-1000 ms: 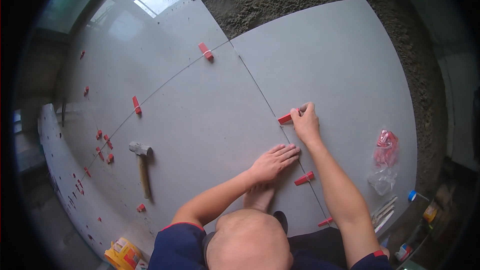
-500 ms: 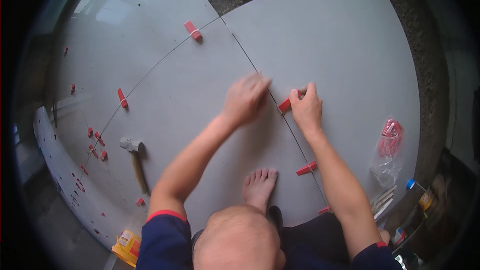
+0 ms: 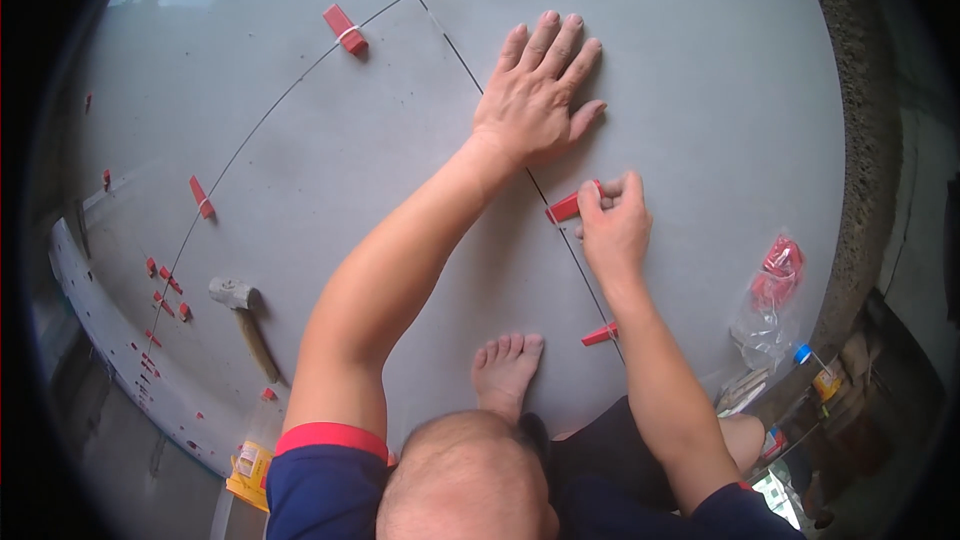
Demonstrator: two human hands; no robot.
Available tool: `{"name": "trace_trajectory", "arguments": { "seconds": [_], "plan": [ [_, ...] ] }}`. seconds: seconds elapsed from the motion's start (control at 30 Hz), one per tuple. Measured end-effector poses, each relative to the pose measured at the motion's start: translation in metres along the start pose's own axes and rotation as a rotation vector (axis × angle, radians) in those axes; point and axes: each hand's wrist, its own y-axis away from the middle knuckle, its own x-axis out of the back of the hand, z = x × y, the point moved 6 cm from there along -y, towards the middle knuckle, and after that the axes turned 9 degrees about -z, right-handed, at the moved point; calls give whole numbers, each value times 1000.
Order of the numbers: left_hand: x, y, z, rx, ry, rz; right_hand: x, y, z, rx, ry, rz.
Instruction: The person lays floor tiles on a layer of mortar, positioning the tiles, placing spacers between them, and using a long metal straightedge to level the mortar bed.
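My left hand (image 3: 532,100) lies flat with fingers spread, its palm pressed on the large grey tile (image 3: 720,90) and its wrist over the seam beside it. Just nearer and to the right, my right hand (image 3: 615,225) pinches the thick end of a red tile-levelling wedge (image 3: 566,207). The thin end of that wedge sits at the dark seam, where a small pale clip shows. Closer to me, a second red wedge (image 3: 599,334) crosses the same seam next to my right forearm. My bare foot rests on the neighbouring tile (image 3: 420,340).
A hammer (image 3: 236,297) with a wooden handle lies at the left. Red wedges (image 3: 346,30) stand along the left seam, with several smaller red pieces beyond. A plastic bag of red wedges (image 3: 778,275) lies at the right. Rough mortar (image 3: 850,110) borders the tiles; a yellow container (image 3: 248,470) sits lower left.
My left hand has moved forward and right across the seam, opening from a blurred, bent pose to lie flat. My right hand keeps its hold on the wedge. The view has shifted slightly.
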Motion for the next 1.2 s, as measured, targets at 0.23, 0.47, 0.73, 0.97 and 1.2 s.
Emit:
{"name": "trace_trajectory", "arguments": {
  "seconds": [0.23, 0.47, 0.73, 0.97, 1.2],
  "plan": [
    [1, 0, -2, 11, 12, -3, 3, 14, 4, -167, -233, -174],
    [-1, 0, -3, 51, 22, 4, -2, 6, -24, 416, 953, -319],
    [1, 4, -8, 55, -7, 84, -21, 4, -26, 571, 949, -396],
    [6, -9, 1, 19, 27, 120, -31, 11, -26, 844, 682, -524],
    [-4, -9, 14, 3, -181, 39, -1, 41, 5, 335, 316, -271]
  ]
}}
